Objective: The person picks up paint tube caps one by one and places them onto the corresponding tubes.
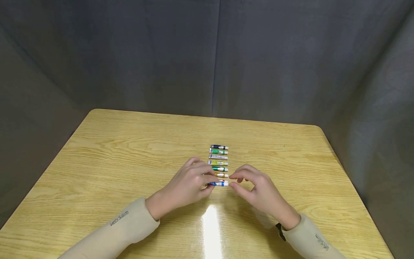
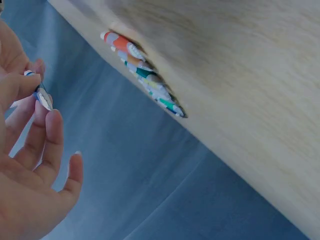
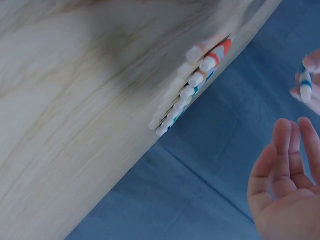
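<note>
My left hand (image 1: 195, 180) pinches a small blue paint tube (image 1: 221, 183) between thumb and fingers. The white cap (image 3: 305, 94) points right, and the fingers hide the tube's other end. My right hand (image 1: 258, 183) holds nothing; its thumb and fingers are bent apart, with the tips close beside that cap. In the left wrist view the lifted tube (image 2: 44, 97) is well apart from the row of paint tubes on the table. The row includes a red tube (image 2: 117, 41), an ochre one (image 1: 221, 175) and a dark green one (image 1: 220, 168).
Beyond my left fingers the row goes on with a yellow tube (image 1: 220, 163), a grey one (image 1: 218, 157), a green one (image 1: 218, 151) and a dark blue one (image 1: 219, 147), caps to the right. The wooden table (image 1: 129, 144) ends at a dark curtain (image 1: 161, 64).
</note>
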{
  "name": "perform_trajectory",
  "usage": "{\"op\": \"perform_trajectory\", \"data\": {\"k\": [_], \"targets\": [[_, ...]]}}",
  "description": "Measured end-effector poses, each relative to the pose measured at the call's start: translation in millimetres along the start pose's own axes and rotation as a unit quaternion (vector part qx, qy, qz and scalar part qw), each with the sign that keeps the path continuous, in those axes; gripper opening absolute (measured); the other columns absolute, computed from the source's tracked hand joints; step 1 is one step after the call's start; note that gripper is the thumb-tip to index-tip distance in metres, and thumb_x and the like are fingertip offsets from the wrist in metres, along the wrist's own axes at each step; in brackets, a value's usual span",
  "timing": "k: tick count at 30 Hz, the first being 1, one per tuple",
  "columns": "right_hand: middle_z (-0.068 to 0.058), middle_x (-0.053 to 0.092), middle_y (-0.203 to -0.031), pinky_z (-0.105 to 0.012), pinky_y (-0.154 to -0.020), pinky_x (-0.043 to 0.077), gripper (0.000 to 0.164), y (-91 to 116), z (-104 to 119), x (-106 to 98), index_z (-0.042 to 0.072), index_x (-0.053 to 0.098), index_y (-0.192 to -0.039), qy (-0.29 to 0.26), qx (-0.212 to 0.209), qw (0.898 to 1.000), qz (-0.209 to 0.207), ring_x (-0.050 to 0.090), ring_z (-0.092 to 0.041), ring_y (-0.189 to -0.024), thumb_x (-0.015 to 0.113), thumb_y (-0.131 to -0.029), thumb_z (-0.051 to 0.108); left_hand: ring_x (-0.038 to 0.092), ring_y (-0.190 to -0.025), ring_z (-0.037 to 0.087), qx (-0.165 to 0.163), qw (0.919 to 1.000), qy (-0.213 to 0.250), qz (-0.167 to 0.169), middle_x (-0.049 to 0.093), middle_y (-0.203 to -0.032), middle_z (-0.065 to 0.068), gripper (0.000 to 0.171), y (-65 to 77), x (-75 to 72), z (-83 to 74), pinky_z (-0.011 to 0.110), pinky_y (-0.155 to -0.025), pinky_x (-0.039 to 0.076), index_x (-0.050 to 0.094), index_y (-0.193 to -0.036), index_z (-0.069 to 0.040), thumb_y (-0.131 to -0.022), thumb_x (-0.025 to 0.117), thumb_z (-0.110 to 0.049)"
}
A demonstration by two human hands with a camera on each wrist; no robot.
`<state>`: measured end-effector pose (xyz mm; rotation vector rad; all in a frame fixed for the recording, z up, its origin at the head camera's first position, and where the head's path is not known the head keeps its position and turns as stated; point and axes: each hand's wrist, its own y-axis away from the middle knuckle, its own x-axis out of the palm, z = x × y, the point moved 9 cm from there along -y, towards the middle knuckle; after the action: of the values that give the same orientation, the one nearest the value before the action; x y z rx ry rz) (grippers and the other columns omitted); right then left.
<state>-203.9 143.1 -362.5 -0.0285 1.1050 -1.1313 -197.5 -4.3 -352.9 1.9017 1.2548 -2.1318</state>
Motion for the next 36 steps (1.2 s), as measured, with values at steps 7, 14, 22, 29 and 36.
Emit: {"op": "perform_trajectory", "data": {"k": [7,14,22,29,36], "targets": [[0.004,0.072,-0.102,-0.032,-0.075,0.056,0.021,0.5,-7.4,-12.1,0.015,0.076,-0.104,0.012,0.005,1.000,-0.027,0.064,-0.011,-0.083,0.079,-0.087,0.003,0.068,-0.096,0.010,-0.028,0.9973,0.027,0.062,0.074,-0.098,-0.008,0.016,2.3,21.4,7.0,0.033,-0.091,0.049,0.083,-0.098,-0.018,-0.083,0.087,-0.022],[0.004,0.072,-0.104,-0.027,-0.075,0.054,0.020,1.2,-13.9,-17.9,0.014,0.076,-0.105,0.024,0.026,0.999,-0.031,0.065,-0.012,-0.086,0.078,-0.088,0.004,0.069,-0.099,0.013,-0.041,0.9918,0.043,0.113,0.074,-0.102,-0.006,0.015,4.0,40.6,8.7,0.042,-0.095,0.056,0.083,-0.100,-0.018,-0.086,0.085,-0.022],[0.003,0.073,-0.104,-0.024,-0.078,0.052,0.018,-0.3,-25.1,-26.9,0.014,0.076,-0.105,0.044,0.049,0.997,-0.040,0.064,-0.012,-0.086,0.077,-0.090,0.004,0.068,-0.090,0.009,-0.027,0.9916,0.018,0.125,0.073,-0.097,-0.008,0.012,3.3,53.3,7.5,0.028,-0.080,0.049,0.082,-0.096,-0.019,-0.086,0.085,-0.024],[0.003,0.072,-0.102,-0.021,-0.078,0.051,0.017,-1.1,-31.6,-31.8,0.012,0.076,-0.104,0.047,0.052,0.996,-0.046,0.064,-0.012,-0.086,0.077,-0.090,0.004,0.068,-0.091,0.009,-0.018,0.9879,-0.009,0.154,0.073,-0.096,-0.007,0.012,5.1,64.5,7.3,0.024,-0.073,0.045,0.082,-0.096,-0.020,-0.086,0.084,-0.026],[0.003,0.072,-0.102,-0.019,-0.079,0.049,0.017,-2.0,-32.6,-34.5,0.011,0.077,-0.104,0.047,0.052,0.996,-0.050,0.063,-0.013,-0.086,0.077,-0.090,0.003,0.065,-0.084,0.008,-0.014,0.9876,-0.019,0.155,0.073,-0.092,-0.006,0.012,6.6,67.7,7.2,0.021,-0.067,0.042,0.082,-0.094,-0.017,-0.085,0.085,-0.025]]}}
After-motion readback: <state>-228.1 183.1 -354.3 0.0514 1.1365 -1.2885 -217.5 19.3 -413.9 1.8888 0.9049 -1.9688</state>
